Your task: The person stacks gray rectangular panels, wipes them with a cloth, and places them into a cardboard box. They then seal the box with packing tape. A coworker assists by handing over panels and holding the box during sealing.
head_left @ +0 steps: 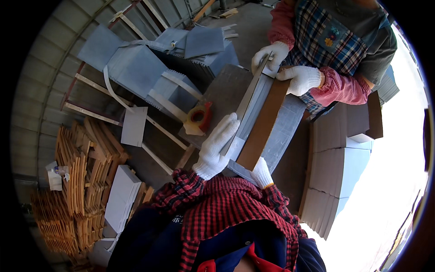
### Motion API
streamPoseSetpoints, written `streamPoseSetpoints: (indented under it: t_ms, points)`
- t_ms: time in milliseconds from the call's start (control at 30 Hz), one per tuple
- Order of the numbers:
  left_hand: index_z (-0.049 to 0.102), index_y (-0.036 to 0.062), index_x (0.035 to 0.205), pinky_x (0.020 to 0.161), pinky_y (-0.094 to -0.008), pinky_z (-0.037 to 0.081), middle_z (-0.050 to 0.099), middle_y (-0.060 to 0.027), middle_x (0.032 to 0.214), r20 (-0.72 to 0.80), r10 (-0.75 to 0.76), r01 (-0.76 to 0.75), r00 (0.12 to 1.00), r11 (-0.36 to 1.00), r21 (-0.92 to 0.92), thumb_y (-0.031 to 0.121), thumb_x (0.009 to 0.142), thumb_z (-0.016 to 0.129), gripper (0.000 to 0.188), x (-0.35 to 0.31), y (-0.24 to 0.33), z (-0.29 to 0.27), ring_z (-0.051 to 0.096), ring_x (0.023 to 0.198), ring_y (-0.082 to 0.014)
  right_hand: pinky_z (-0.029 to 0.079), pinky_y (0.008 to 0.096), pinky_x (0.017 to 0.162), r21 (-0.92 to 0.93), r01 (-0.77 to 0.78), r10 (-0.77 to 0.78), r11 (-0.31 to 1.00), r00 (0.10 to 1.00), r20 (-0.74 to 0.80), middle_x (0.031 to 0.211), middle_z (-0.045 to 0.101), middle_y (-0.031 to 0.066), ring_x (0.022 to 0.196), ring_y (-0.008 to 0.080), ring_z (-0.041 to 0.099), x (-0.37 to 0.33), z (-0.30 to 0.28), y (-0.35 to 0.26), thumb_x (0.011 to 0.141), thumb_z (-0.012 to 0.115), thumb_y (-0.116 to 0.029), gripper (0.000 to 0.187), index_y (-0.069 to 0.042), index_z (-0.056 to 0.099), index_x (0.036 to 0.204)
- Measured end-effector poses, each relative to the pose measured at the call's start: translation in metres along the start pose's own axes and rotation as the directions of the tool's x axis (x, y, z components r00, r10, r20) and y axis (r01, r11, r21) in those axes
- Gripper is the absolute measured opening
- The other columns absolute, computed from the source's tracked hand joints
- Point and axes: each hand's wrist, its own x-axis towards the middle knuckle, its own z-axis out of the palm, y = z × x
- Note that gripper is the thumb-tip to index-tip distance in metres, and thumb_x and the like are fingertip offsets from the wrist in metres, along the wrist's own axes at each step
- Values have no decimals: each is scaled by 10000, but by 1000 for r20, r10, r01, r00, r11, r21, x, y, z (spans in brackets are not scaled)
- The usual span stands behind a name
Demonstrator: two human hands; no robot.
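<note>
Between me and a co-worker lies a long carton (256, 113) with upright flaps and flat grey pieces inside. My left hand (216, 147), in a white knit glove, rests open with straight fingers along the outside of its left flap. At the near end, my right hand (261, 174), gloved too, is against the outer side of the brown right flap (265, 129). Its fingers point upward, partly hidden by the cardboard. At the far end, the co-worker's two gloved hands (302, 80) hold the flaps. Left of the carton, a tape dispenser (198, 118) with a red part lies on the grey worktable (230, 88).
Stacked grey panels (136, 68) with pale straps stand at the upper left. Wooden pallets (86, 172) pile up at the left, beside a stack of white boards (122, 199). Tall stacks of flat cartons (328, 181) stand at the right. The co-worker (335, 41) faces me.
</note>
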Motion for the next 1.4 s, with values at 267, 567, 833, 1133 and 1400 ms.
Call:
streamPoseSetpoints:
  t_ms: [267, 567, 833, 1133, 1400]
  points:
    - [646, 100, 1322, 1183, -554, 285, 586, -119, 1398, 684, 102, -420, 722, 851, 316, 376, 805, 746, 595, 69, 31, -54, 479, 1372, -348, 455, 338, 1047, 411, 247, -81, 877, 921, -380, 1334, 639, 164, 1236, 218, 598, -16, -20, -81, 1012, 599, -170, 410, 16, 576, 1376]
    - [325, 96, 1495, 1201, -435, 297, 231, -235, 1619, 262, -153, 108, 953, 978, 181, 102, 892, 719, 720, 72, -39, 19, 275, 1491, -424, 373, 309, 1125, 463, 341, -91, 818, 872, -482, 1581, 400, 177, 1365, 254, 495, 16, -8, -92, 1045, 489, -86, 590, -13, 273, 1589]
    - [235, 96, 1587, 1153, -366, 377, 425, -164, 1518, 255, -448, 496, 857, 852, -168, 148, 997, 579, 685, 67, -42, 32, 447, 1387, -281, 417, 356, 1103, 294, 239, -56, 925, 854, -517, 1634, 224, 284, 1439, 398, 410, 22, 9, -130, 1014, 504, -129, 700, -7, 161, 1612]
    - [423, 14, 1492, 1136, -345, 385, 480, -124, 1473, 303, -574, 593, 760, 425, -684, 308, 1103, 394, 488, 82, -35, 24, 494, 1336, -204, 531, 472, 980, -212, 18, -141, 977, 802, -581, 1628, 159, 330, 1345, 513, 476, 27, 11, -164, 965, 614, -135, 667, -37, 337, 1563]
    - [393, 94, 1511, 1096, -397, 425, 500, -105, 1435, 584, -550, 683, 597, -33, -730, 457, 1073, 415, 569, 91, -54, 15, 522, 1292, -252, 546, 497, 928, -453, -152, -210, 878, 729, -651, 1563, 294, 325, 1252, 508, 544, 41, 22, -190, 930, 655, -191, 588, -78, 461, 1474]
